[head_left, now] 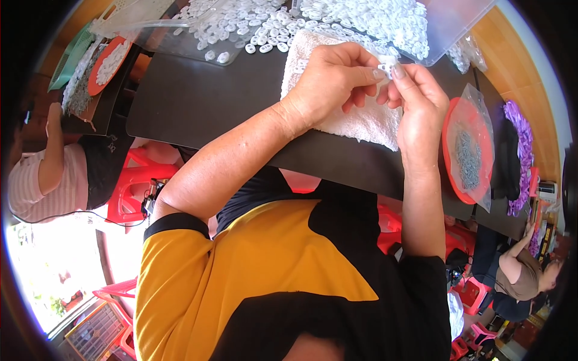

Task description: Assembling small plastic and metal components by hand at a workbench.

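Above a folded white towel (367, 123), my left hand (338, 77) and my right hand (421, 99) meet with their fingertips together. Between them is a small white plastic piece (385, 67), pinched by the thumb and fingers of each hand. My fingers cover much of it, so its full shape is hidden. Just beyond my hands lies a heap of small white oval plastic pieces (364, 24) with dark openings. Several loose oval pieces (266, 48) lie on the dark table (198, 102), left of the towel.
At right stands a red plate (450, 144) with small grey metal parts (468, 159) and a clear plastic bag. Clear plastic bins (433, 48) hold the white pieces. Far left are a red tray (96, 75) and a seated person (51, 174); another person (521, 271) sits far right.
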Available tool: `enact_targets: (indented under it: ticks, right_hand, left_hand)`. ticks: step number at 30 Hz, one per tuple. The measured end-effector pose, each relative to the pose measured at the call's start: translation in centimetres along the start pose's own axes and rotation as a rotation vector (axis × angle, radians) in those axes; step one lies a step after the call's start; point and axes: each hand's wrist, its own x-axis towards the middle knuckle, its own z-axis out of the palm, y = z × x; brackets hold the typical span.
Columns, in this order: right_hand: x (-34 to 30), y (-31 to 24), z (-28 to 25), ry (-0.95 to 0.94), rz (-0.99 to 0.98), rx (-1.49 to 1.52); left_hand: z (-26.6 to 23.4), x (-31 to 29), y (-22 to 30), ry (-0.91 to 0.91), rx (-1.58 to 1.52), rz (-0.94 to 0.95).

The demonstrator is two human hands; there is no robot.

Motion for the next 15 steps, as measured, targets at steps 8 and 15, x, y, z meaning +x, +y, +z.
enact_targets:
  ticks: [8, 15]
  right_hand:
    - [-0.2, 0.2, 0.7, -0.035, 0.006, -0.03]
    - [-0.5, 0.4, 1.2, 0.01, 0.036, 0.01]
  left_hand:
    - [0.1, -0.3, -0.2, 0.06, 0.058, -0.013]
    - [0.3, -0.3, -0.7, 0.093, 0.01, -0.015]
